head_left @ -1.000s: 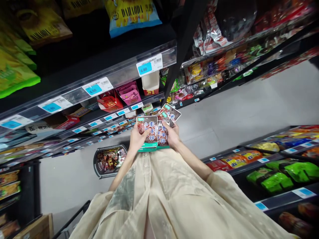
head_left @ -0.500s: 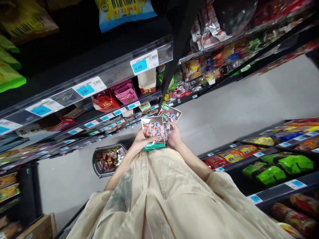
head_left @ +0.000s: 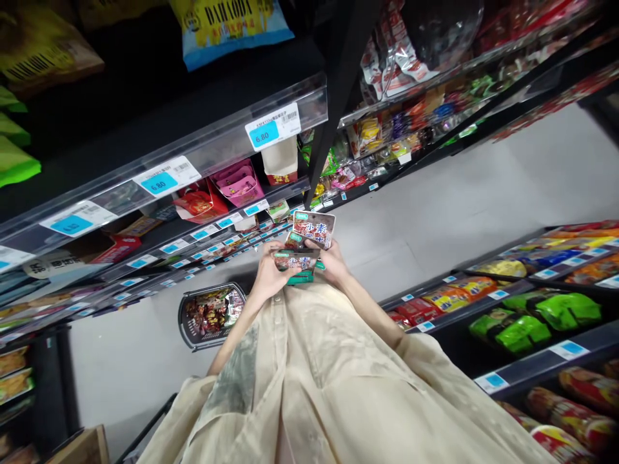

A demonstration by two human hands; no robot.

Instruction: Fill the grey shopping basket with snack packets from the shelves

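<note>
Close in front of my shirt, my two hands hold several small dark snack packets with green bands and blue-and-white lettering. My left hand (head_left: 271, 274) is closed on one snack packet (head_left: 294, 260), which is tilted so its face looks foreshortened. Fingers of my right hand (head_left: 333, 259) pinch another snack packet (head_left: 313, 225), held higher and fanned out above the first. More packets overlap between the two hands, and their edges are partly hidden.
A black shopping basket (head_left: 211, 316) filled with packaged snacks stands on the grey floor (head_left: 464, 200) at left. Shelves with price tags (head_left: 274, 129) rise on the left and ahead. Another shelf at right carries green bags (head_left: 512, 328). A cardboard box (head_left: 82, 448) sits at lower left.
The front packet in my left hand has tipped from facing me to a flatter angle. My right hand's packets have shifted left, closer behind it. The view has moved slightly.
</note>
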